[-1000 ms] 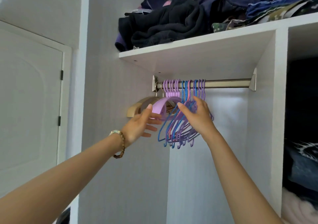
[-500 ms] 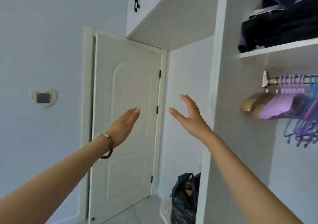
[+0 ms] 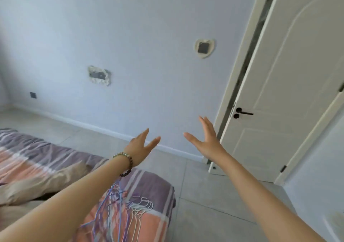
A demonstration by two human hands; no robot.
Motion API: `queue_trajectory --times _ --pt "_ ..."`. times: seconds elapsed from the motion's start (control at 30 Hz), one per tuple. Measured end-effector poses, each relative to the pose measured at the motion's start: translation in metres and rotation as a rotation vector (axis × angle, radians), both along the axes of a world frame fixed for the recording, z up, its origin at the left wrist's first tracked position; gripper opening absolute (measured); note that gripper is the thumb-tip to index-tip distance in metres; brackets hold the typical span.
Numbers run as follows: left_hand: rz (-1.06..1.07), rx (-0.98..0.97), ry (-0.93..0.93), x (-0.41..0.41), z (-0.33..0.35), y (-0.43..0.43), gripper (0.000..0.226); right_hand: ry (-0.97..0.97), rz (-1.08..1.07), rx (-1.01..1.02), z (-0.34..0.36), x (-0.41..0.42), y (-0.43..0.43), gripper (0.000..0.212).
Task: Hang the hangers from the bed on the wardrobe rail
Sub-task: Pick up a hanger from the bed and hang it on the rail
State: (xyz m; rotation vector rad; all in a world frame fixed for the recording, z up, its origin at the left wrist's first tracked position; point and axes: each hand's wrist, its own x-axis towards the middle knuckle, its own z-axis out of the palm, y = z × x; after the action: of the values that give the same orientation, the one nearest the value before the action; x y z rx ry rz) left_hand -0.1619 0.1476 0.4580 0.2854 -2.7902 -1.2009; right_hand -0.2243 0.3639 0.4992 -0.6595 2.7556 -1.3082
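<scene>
Striped orange-purple bed (image 3: pixel 152 184) is bearing thin pastel hangers (image 3: pixel 119 210) below our left hand (image 3: pixel 142 146), our right hand (image 3: pixel 207 142) farther, both splayed empty.

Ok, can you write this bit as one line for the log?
left hand open, empty | right hand open, empty | hangers lying on bed
</scene>
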Motion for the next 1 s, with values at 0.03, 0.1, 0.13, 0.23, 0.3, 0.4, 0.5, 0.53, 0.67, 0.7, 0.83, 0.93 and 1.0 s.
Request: queue_trajectory --times 0.03,0.1,0.13,0.23,0.3,0.4,0.5,0.53,0.67,0.7,0.83,0.93,1.0 --pt "0.050 -0.006 -0.051 0.006 -0.021 -0.018 0.079 -0.036 0.034 0.011 -0.022 -0.002 -0.021 0.088" --pt "0.148 -0.006 -0.149 0.021 -0.065 -0.052 0.082 -0.116 0.099 0.032 -0.069 -0.005 -0.060 0.087" --pt "0.192 0.003 -0.183 0.027 -0.089 -0.068 0.087 -0.156 0.126 0.040 -0.092 -0.006 -0.078 0.086" --pt "0.322 0.058 -0.309 0.050 -0.159 -0.107 0.091 -0.278 0.185 0.075 -0.166 -0.008 -0.123 0.086" --pt "0.428 0.123 -0.387 0.067 -0.201 -0.122 0.086 -0.367 0.237 0.118 -0.213 -0.008 -0.147 0.086" --pt "0.580 0.237 -0.457 0.084 -0.268 -0.135 0.100 -0.488 0.279 0.157 -0.284 -0.008 -0.173 0.085" --pt "0.703 0.374 -0.506 0.095 -0.328 -0.138 0.089 -0.619 0.281 0.171 -0.354 -0.005 -0.190 0.080" --pt "0.729 0.407 -0.527 0.097 -0.347 -0.136 0.087 -0.667 0.280 0.177 -0.377 -0.005 -0.194 0.079" --pt "0.802 0.488 -0.641 0.099 -0.416 -0.130 0.066 -0.850 0.252 0.208 -0.457 -0.002 -0.204 0.071" --pt "0.822 0.517 -0.664 0.098 -0.430 -0.127 0.065 -0.880 0.234 0.210 -0.475 -0.001 -0.204 0.069" --pt "0.881 0.677 -0.619 0.093 -0.473 -0.108 0.053 -0.986 0.187 0.210 -0.533 0.004 -0.208 0.064" --pt "0.911 0.786 -0.642 0.089 -0.501 -0.095 0.056 -1.057 0.127 0.176 -0.564 0.010 -0.210 0.063" --pt "0.933 0.813 -0.689 0.087 -0.519 -0.088 0.059 -1.068 0.098 0.173 -0.579 0.013 -0.213 0.058"
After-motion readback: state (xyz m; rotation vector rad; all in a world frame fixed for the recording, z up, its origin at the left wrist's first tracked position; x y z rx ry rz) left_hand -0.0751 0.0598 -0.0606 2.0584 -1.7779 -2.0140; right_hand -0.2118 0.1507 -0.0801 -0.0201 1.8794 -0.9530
